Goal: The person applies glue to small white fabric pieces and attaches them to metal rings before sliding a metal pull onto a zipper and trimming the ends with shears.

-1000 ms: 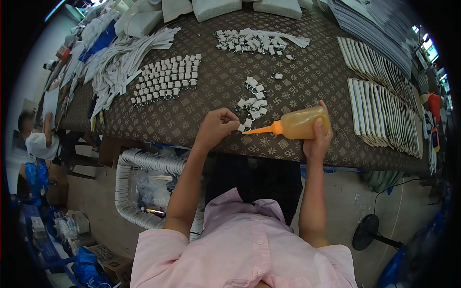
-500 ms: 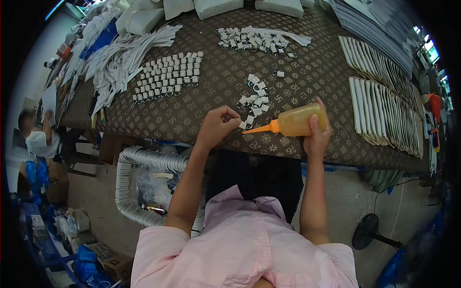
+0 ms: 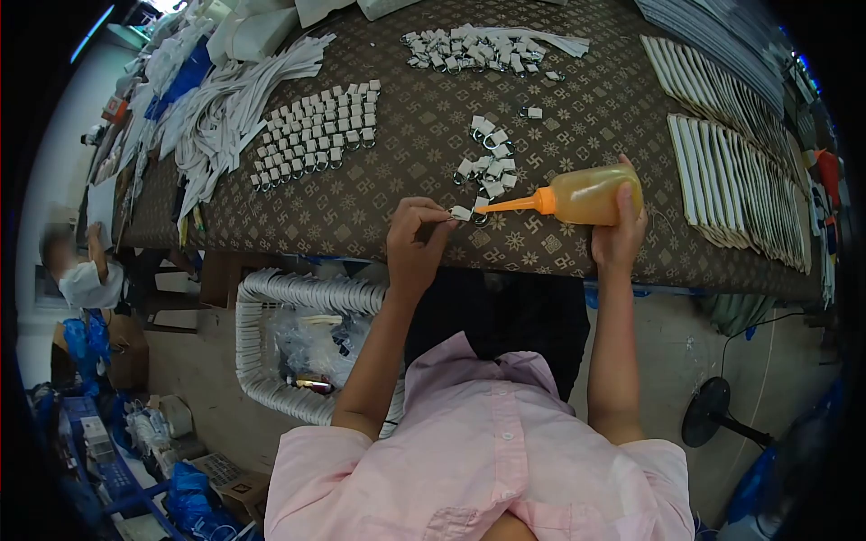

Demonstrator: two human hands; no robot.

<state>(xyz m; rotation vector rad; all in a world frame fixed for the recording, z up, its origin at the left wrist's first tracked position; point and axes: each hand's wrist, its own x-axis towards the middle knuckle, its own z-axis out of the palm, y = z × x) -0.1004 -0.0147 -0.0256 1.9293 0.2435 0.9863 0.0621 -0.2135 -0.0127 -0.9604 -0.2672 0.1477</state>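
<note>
My left hand (image 3: 417, 242) pinches a small off-white fabric tab (image 3: 460, 214) with a metal ring between thumb and forefinger, close over the table's front part. My right hand (image 3: 621, 227) is wrapped round a squeeze bottle (image 3: 591, 196) of yellowish liquid, tilted nearly flat. Its long orange nozzle (image 3: 514, 206) points left, the tip just right of the pinched tab and overlapping another tab in this view. Beyond the nozzle lies a loose cluster of similar ringed tabs (image 3: 494, 169), and a single tab (image 3: 535, 114) rests farther back.
On the patterned brown tablecloth (image 3: 406, 117), ringed tabs stand in neat rows (image 3: 320, 131) at left. A heap of tabs (image 3: 474, 52) lies at the back, white strips (image 3: 225, 117) at far left, stacked folded pieces (image 3: 735, 180) at right. A white-rimmed basket (image 3: 248, 352) stands below; another person (image 3: 86, 266) sits left.
The bottle's nozzle has moved away from my body and a little right. My left hand has turned, bringing the pinched tab out at its fingertips. The whole view has shifted slightly.
</note>
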